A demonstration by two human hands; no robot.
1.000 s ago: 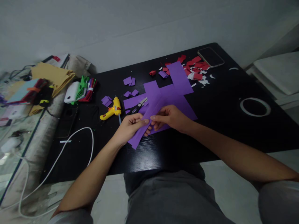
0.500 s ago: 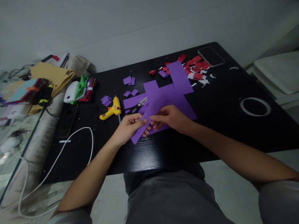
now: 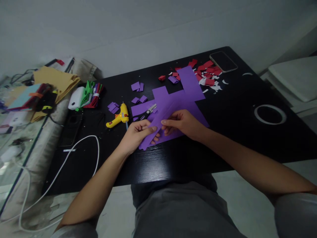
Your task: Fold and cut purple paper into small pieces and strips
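A folded sheet of purple paper (image 3: 162, 114) is held slantwise between my two hands over the table's front part. My left hand (image 3: 141, 132) pinches its lower left end, thumb on top and fingers beneath. Farther right along the same sheet, my right hand (image 3: 182, 124) is closed on the edge with thumb and forefinger. Larger purple sheets (image 3: 192, 112) lie under and behind my hands. Black-handled scissors (image 3: 146, 114) rest on the purple paper just beyond my left hand. To their left lies a yellow glue gun (image 3: 120, 117) with a glue stick at its back.
Small folded purple pieces (image 3: 135, 86) sit in groups at the back. Red and white scraps (image 3: 210, 74) and a phone (image 3: 223, 61) lie at the back right. A tape ring (image 3: 270, 114) is at the right; a white cable (image 3: 97, 148) loops at the left.
My right hand has slid slightly right along the paper's edge, and the lower left end of the held paper sits a little higher. My left hand keeps its pinch.
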